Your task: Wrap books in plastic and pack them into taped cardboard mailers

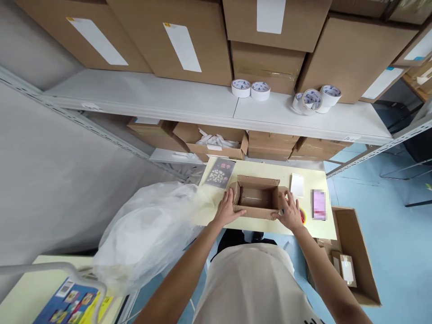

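A small cardboard box (257, 211) stands on the pale yellow table, open at the top with its brown inside showing. My left hand (227, 210) grips its left wall, thumb along the front side and fingers at the left flap. On the other end, my right hand (289, 213) holds the right side, fingers bent over the flap there. Partly behind that hand lies a roll of tape with a yellow and red ring (303, 217). A dark booklet (221, 173) rests to the box's back left, and a white card or pad (297, 185) to its back right.
A pink, blurred-out item (319, 204) lies at the table's (270, 167) right. Below stands a large open carton (351, 252) with small boxes inside. Translucent plastic (145, 225) bulges at left. A grey shelf (199, 101) ahead carries cartons and white tape rolls (260, 91).
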`<state>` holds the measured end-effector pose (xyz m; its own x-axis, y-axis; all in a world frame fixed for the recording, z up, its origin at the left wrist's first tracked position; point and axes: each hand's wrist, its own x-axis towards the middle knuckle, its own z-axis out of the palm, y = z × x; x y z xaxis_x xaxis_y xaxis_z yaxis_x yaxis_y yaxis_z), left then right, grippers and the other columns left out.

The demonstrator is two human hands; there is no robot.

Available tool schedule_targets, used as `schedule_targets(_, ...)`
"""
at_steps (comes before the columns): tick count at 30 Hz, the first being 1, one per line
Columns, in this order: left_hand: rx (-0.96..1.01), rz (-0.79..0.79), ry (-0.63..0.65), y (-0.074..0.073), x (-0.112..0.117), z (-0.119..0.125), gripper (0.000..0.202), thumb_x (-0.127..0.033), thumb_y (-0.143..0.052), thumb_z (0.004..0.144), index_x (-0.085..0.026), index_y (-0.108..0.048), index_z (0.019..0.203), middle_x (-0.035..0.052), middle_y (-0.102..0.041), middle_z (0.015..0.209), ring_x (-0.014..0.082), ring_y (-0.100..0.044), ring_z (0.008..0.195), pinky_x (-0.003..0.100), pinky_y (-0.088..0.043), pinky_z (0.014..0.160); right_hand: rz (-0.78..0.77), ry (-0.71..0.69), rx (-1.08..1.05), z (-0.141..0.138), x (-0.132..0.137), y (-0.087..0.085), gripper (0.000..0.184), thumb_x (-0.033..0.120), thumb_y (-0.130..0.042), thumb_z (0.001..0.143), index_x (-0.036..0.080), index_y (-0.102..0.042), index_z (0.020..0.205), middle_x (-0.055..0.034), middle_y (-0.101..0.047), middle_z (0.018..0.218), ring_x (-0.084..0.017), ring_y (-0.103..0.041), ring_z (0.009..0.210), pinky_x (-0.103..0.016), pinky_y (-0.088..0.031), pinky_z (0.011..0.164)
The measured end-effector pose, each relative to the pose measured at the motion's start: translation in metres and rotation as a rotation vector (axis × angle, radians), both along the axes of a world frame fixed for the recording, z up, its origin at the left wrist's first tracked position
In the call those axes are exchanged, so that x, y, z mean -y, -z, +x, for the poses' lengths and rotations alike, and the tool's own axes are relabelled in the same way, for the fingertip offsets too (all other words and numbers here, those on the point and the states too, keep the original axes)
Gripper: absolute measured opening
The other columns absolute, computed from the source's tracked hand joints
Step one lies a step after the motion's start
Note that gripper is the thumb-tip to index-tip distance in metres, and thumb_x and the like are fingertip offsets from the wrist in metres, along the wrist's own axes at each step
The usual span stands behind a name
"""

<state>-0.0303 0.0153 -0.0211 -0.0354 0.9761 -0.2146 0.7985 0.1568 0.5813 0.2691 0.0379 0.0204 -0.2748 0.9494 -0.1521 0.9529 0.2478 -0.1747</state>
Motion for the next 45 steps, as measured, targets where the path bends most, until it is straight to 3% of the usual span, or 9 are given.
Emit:
schedule_targets(4,0.023,-0.035,0.008,-0.002,-0.004,-0.005,0.114,-0.059,-0.065,0.071,-0.012,-0.001,0.153,0.0214,-0.014,0.159,0.0371,-0.01,0.147,0.052,-0.027,0.114,0.023,0.042,0.065,-0.004,-0.006,0.002,0.081,0.059,-0.056,0.082,0.019,-0.031,0.148,-0.0217,-0.011,0.16,-0.043,-0.005,0.146,-0.07,-0.01,0.108)
schedule_targets(11,0.128,-0.01,0.05,0.0,0.0,-0.013,0.11,-0.055,-0.065,0.074,-0.014,-0.001,0.153,0.0189,-0.013,0.16,0.0336,-0.011,0.148,0.048,-0.024,0.117,-0.073,0.014,0.081,-0.025,0.0,0.004,0.084,0.057,-0.047,0.087,0.013,-0.017,0.152,-0.0195,-0.022,0.158,-0.035,-0.014,0.147,-0.067,-0.009,0.111)
schedule_targets(18,0.178,0.081,-0.085,0.008,0.008,-0.069,0.072,-0.047,-0.048,0.089,-0.018,-0.024,0.15,0.0136,-0.024,0.159,0.0248,-0.021,0.147,0.042,-0.026,0.117,-0.007,0.114,0.049,-0.032,0.009,0.008,0.084,0.057,-0.046,0.086,0.013,-0.017,0.152,-0.0193,-0.02,0.158,-0.038,-0.013,0.146,-0.067,-0.013,0.109)
schedule_targets(23,0.028,0.017,-0.273,0.016,-0.027,-0.121,0.052,-0.037,-0.053,0.086,-0.013,-0.049,0.132,0.0176,-0.05,0.141,0.0281,-0.044,0.134,0.041,-0.035,0.112,0.031,0.174,0.098,-0.037,0.02,0.003,0.079,0.051,-0.043,0.089,0.014,-0.015,0.152,-0.0187,-0.019,0.159,-0.039,-0.011,0.146,-0.069,-0.016,0.107)
schedule_targets(27,-0.065,-0.157,-0.364,0.025,-0.074,-0.143,0.043,-0.029,-0.053,0.086,-0.011,-0.053,0.125,0.0194,-0.059,0.128,0.0296,-0.052,0.125,0.039,-0.04,0.105,0.02,0.182,0.129,-0.039,0.024,-0.001,0.08,0.048,-0.044,0.089,0.016,-0.007,0.153,-0.0183,-0.022,0.158,-0.039,-0.016,0.145,-0.067,-0.02,0.107)
schedule_targets(32,-0.066,-0.269,-0.404,0.046,-0.114,-0.141,0.046,-0.029,-0.06,0.082,-0.008,-0.052,0.122,0.0238,-0.059,0.125,0.0329,-0.052,0.124,0.042,-0.04,0.101,0.028,0.201,0.104,-0.042,0.029,-0.003,0.081,0.047,-0.045,0.089,0.017,-0.006,0.153,-0.0191,-0.021,0.158,-0.04,-0.019,0.144,-0.066,-0.025,0.106)
schedule_targets(37,-0.01,-0.35,-0.449,0.058,-0.127,-0.138,0.055,-0.027,-0.072,0.072,-0.009,-0.052,0.12,0.0245,-0.061,0.121,0.0337,-0.06,0.113,0.039,-0.048,0.088,0.044,0.213,0.044,-0.05,0.033,-0.005,0.08,0.046,-0.046,0.09,0.02,-0.005,0.154,-0.0183,-0.02,0.158,-0.041,-0.022,0.143,-0.067,-0.029,0.103)
schedule_targets(41,0.1,-0.348,-0.413,0.057,-0.123,-0.14,0.03,-0.028,-0.066,0.077,-0.014,-0.06,0.102,0.0137,-0.071,0.101,0.0256,-0.068,0.093,0.03,-0.05,0.075,0.044,0.227,0.008,-0.052,0.033,-0.005,0.081,0.047,-0.047,0.09,0.021,-0.005,0.154,-0.0188,-0.02,0.158,-0.042,-0.024,0.142,-0.067,-0.032,0.101)
schedule_targets(45,0.16,-0.244,-0.386,0.04,-0.111,-0.142,0.025,-0.023,-0.055,0.081,-0.017,-0.057,0.105,0.0087,-0.07,0.101,0.0202,-0.067,0.092,0.027,-0.05,0.078,0.036,0.229,-0.052,-0.051,0.033,0.0,0.083,0.049,-0.049,0.089,0.02,-0.006,0.154,-0.0195,-0.023,0.157,-0.042,-0.022,0.143,-0.067,-0.031,0.102)
